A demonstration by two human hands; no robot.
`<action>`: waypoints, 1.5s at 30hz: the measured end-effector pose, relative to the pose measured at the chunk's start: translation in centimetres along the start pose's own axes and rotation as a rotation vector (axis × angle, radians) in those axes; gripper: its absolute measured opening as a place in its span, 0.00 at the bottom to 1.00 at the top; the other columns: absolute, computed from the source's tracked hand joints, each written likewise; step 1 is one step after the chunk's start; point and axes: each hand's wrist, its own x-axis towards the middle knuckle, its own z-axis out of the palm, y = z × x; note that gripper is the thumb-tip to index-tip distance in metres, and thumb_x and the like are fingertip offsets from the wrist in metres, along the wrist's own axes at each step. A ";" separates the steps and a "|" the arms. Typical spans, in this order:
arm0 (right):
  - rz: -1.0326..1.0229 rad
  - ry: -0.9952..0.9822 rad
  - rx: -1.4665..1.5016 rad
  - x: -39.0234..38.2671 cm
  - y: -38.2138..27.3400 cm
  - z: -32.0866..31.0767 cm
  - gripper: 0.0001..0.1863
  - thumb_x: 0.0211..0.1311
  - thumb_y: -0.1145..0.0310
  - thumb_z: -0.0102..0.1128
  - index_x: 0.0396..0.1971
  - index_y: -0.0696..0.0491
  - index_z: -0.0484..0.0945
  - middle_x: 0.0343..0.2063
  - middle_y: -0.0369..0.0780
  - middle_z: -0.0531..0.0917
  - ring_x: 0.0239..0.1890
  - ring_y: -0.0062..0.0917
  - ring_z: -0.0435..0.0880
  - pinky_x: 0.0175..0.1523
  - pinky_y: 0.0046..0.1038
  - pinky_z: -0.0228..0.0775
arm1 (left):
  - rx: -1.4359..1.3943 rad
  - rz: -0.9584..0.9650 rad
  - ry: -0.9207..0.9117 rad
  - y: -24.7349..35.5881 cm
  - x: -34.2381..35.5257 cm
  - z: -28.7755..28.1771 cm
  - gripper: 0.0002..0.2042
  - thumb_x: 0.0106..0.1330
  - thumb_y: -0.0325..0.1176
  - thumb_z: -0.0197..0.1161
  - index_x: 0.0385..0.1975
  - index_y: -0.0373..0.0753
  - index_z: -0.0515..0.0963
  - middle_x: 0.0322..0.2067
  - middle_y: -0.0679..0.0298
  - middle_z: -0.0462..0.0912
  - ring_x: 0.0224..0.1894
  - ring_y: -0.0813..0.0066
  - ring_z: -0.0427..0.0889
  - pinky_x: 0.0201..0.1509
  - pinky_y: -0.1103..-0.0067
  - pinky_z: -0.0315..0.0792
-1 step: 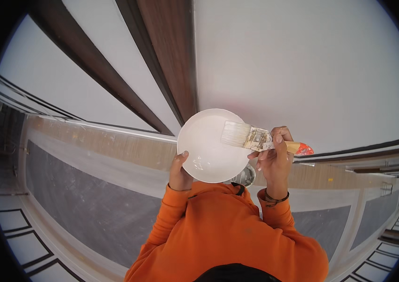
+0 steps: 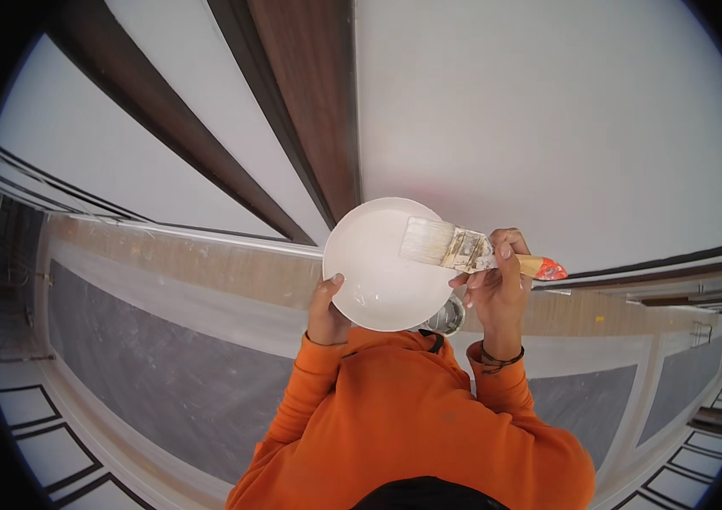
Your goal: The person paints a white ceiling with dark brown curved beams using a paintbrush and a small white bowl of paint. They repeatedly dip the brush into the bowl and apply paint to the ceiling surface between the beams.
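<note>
My left hand (image 2: 327, 314) grips a round white shallow dish (image 2: 374, 280) at its lower left rim, its thumb over the edge; glossy white liquid shows inside. My right hand (image 2: 501, 289) holds a wide paintbrush (image 2: 454, 246) by its yellow handle with a red tip. The white-coated bristles are over the right half of the dish, nearly level; I cannot tell whether they touch it. The metal band is smeared with dried paint. Below and right of the dish, partly hidden, is a round container (image 2: 448, 313).
A white wall (image 2: 548, 110) fills the upper right, beside dark brown wood trim (image 2: 310, 102) and slanted white panels. Below runs a long floor with pale boards and a dusty grey strip (image 2: 140, 357). Framed panels (image 2: 46, 433) line the lower left rim.
</note>
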 end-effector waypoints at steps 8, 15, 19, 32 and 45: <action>-0.203 0.043 -0.170 -3.2 2.5 0.3 0.24 0.73 0.57 0.61 0.51 0.66 0.75 0.21 0.43 0.83 0.21 0.35 0.88 0.30 0.35 0.87 | 0.130 -0.147 -0.163 1.7 1.6 -3.0 0.34 0.66 0.43 0.60 0.70 0.32 0.62 0.62 0.56 0.74 0.64 0.66 0.74 0.66 0.70 0.70; -0.871 0.044 -0.739 0.3 0.0 3.0 0.17 0.67 0.66 0.69 0.46 0.65 0.81 0.33 0.50 0.86 0.31 0.34 0.89 0.37 0.35 0.86 | 0.258 -0.193 -0.218 3.8 2.3 -4.7 0.37 0.65 0.45 0.60 0.71 0.32 0.60 0.62 0.55 0.74 0.65 0.63 0.73 0.68 0.69 0.67; -1.018 0.042 -0.975 2.4 -0.5 4.1 0.15 0.59 0.71 0.74 0.43 0.62 0.84 0.38 0.53 0.88 0.35 0.35 0.89 0.37 0.30 0.83 | 0.248 -0.133 -0.150 3.3 2.4 -4.8 0.31 0.67 0.45 0.57 0.64 0.28 0.71 0.59 0.52 0.79 0.62 0.60 0.78 0.64 0.66 0.73; -1.137 -0.110 -1.234 6.0 0.1 1.0 0.18 0.51 0.75 0.77 0.44 0.51 0.86 0.37 0.39 0.90 0.24 0.21 0.86 0.22 0.19 0.74 | 0.156 -0.074 -0.046 1.3 2.5 -5.9 0.31 0.67 0.45 0.58 0.66 0.31 0.69 0.61 0.54 0.77 0.63 0.59 0.76 0.65 0.65 0.72; -1.183 -0.091 -1.283 4.4 4.0 -0.7 0.18 0.49 0.82 0.70 0.43 0.54 0.87 0.40 0.44 0.88 0.26 0.24 0.87 0.27 0.20 0.81 | 0.116 -0.082 0.002 0.8 2.4 -6.1 0.30 0.68 0.46 0.58 0.65 0.32 0.70 0.61 0.55 0.77 0.63 0.60 0.76 0.65 0.65 0.72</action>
